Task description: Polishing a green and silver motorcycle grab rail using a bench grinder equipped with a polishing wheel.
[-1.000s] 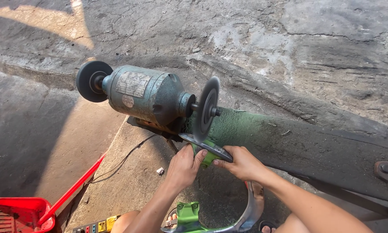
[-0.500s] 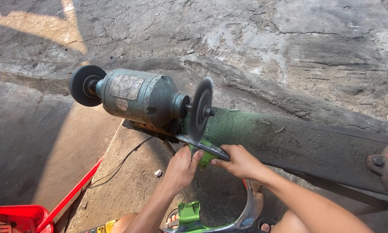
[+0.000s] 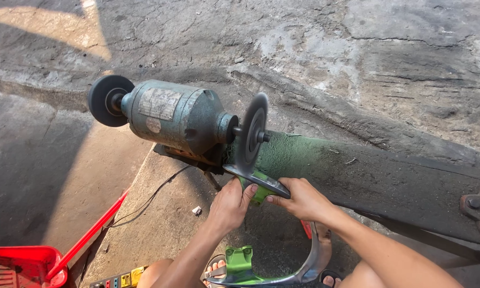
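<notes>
Head view: a person's two bare hands work at a bench grinder [image 3: 181, 120] set on a concrete slab.
Landmark: the grinder's near wheel [image 3: 252, 133], a thin grey disc on the motor's shaft.
Workpiece: a flat metal part with a green section [image 3: 258, 184], pressed against the wheel's lower edge.
Left hand [image 3: 229, 205]: just below the wheel, fingers curled tight around the part's near end.
Right hand [image 3: 303, 200]: below and right of the wheel, thumb and fingers pinching the part's far end.
Far wheel [image 3: 108, 100]: dark disc at the motor's opposite end.
Red dustpan [image 3: 32, 261]: well down-left of the wheel.
</notes>
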